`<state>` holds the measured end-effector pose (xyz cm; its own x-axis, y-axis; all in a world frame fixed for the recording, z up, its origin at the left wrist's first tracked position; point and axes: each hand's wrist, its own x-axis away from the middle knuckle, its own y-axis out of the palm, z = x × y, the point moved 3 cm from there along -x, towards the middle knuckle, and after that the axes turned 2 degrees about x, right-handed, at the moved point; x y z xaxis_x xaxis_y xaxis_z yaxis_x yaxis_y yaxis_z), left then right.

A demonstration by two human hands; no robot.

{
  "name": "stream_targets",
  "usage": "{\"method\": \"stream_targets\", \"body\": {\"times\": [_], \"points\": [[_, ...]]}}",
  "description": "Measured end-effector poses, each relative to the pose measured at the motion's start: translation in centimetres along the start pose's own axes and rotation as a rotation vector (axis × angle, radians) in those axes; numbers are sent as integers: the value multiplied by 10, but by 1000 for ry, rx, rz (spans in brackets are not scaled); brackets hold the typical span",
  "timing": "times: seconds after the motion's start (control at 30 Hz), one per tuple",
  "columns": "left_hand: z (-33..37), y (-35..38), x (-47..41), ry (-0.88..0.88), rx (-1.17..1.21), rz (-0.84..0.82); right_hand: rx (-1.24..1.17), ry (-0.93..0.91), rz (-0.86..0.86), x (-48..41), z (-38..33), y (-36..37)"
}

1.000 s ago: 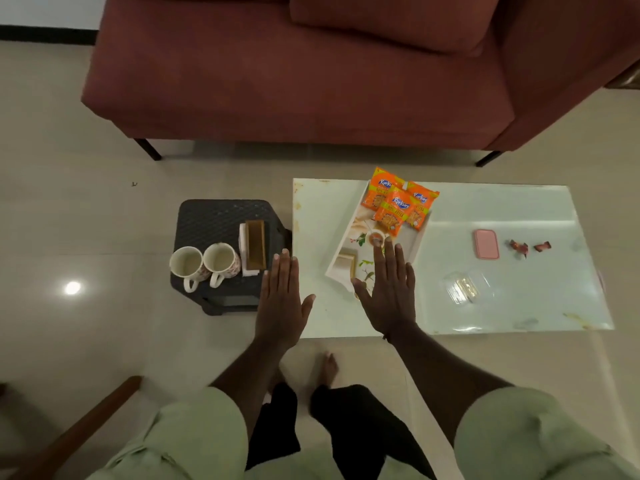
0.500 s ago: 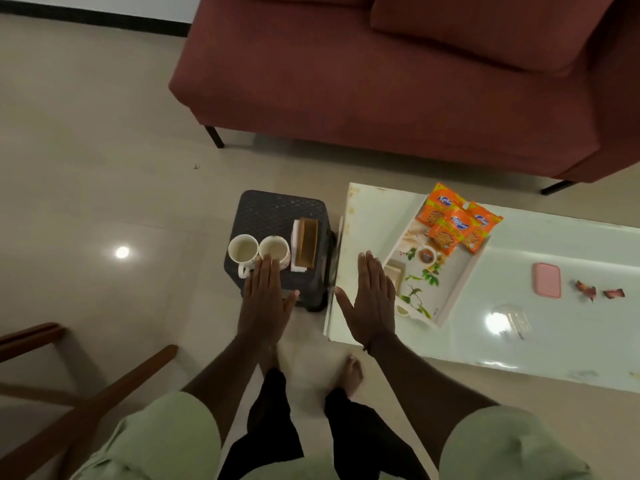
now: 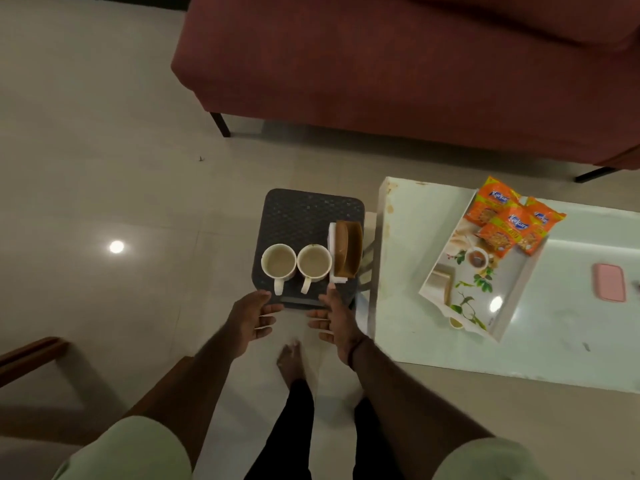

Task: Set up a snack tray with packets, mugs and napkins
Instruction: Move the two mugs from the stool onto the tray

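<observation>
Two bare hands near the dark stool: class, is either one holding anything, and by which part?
Nothing is held. The left hand and right hand are open, palms facing, just short of the two white ceramic mugs.

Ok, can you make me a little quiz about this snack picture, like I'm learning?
1. How many mugs stand on the black stool?
2. True or false: the orange snack packets already lie on the tray.
3. Which sits right beside the mugs: A) the pink case, B) the napkin holder, C) the sofa?

Key:
1. Two: the left mug and the right mug.
2. True.
3. B. Both the left hand and the right hand are open and empty, near the stool's front edge.
</observation>
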<state>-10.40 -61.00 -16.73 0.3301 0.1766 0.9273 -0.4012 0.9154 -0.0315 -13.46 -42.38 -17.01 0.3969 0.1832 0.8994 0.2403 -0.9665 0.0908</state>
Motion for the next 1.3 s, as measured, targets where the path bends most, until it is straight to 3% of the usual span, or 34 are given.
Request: {"method": "stream_targets", "body": {"times": [0.3,0.73,0.93,1.3], "points": [[-4,6,-60,-49,-23,-154,-76,38,-75,-69,10,23],[-5,10,-83,54,-125,-209,37,8,-36,-94,2,35],[-8,4,-82,118,-36,-213,-24,-48,76,-90,6,42],[-15,-2,-24,150,-48,-220,-116,-75,125,-21,24,32]]}}
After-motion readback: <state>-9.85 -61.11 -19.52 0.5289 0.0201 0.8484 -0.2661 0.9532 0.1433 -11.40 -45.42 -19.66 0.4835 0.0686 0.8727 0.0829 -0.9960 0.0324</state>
